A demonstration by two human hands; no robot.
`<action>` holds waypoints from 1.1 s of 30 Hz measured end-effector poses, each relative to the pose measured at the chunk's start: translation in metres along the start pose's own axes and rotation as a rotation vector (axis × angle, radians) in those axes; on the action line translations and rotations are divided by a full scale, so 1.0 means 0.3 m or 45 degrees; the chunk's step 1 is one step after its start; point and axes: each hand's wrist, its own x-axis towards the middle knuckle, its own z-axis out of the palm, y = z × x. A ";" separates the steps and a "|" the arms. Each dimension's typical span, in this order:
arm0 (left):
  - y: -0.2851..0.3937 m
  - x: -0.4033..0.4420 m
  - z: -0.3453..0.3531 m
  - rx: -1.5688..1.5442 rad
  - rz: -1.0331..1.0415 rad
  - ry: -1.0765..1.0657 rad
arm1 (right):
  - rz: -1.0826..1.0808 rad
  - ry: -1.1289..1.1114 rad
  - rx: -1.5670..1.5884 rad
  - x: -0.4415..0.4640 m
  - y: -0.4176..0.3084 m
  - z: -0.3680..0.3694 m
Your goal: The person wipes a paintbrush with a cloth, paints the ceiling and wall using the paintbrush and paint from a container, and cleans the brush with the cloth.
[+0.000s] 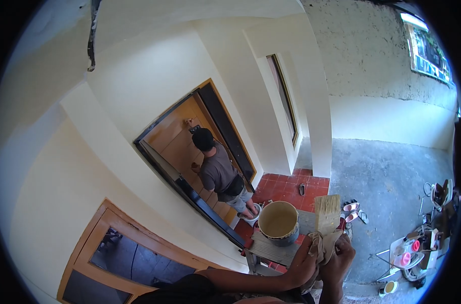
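Both the left fingers (306, 252) and right fingers (346, 247) grasp the cloth (322, 245) bunched around the base of the brush (326, 223), beside the bucket (280, 235) on the stepladder (263, 247); a snug, even grip with unbent bristles (327, 206) is best.

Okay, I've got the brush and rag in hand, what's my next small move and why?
Probably ease the cloth off the brush with your left hand while your right hand holds on: it is bunched below the bristles, and the open bucket stands close by on the ladder.
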 end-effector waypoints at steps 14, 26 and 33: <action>0.007 0.041 -0.030 0.150 0.021 -0.182 | -0.046 -0.169 -0.015 0.028 0.047 -0.094; -0.006 0.045 -0.010 0.014 0.081 -0.115 | -0.643 -0.061 -0.515 -0.038 -0.011 -0.062; 0.024 0.036 -0.011 0.108 0.056 -0.112 | -0.530 -0.164 -0.422 -0.024 -0.028 -0.091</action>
